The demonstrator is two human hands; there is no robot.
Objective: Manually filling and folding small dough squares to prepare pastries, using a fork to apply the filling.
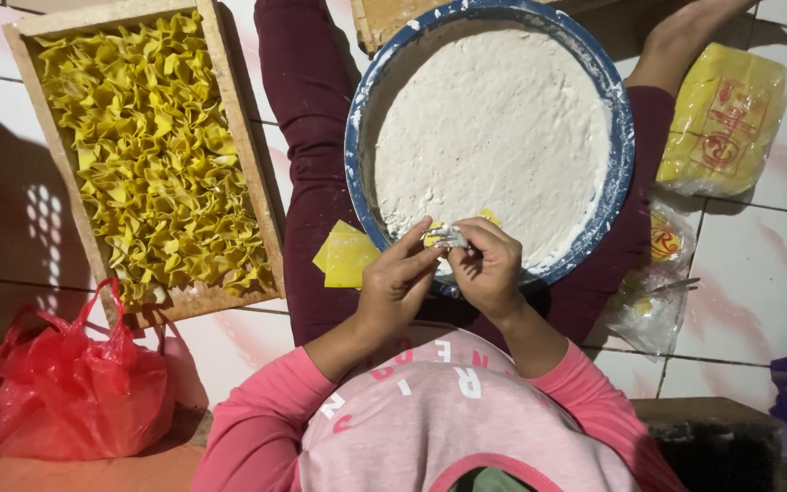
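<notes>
- Left hand (396, 278) and right hand (487, 266) share a grip on one yellow wrapper (448, 236), pinched over the near rim of one blue basin (626, 137) of white paste (494, 128);
- one wooden tray (252, 173) of folded yellow wrappers (148, 146) left; one red plastic bag (70, 383); two yellow packets, the larger (724, 118) right.

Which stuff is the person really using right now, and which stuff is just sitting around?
In use:
- left hand and right hand, pinching a small yellow wrapper
- blue-rimmed bowl of white filling
- loose yellow squares on the lap
- wooden tray of folded yellow pieces

Lying about:
- red plastic bag
- yellow packet
- clear bag
</notes>
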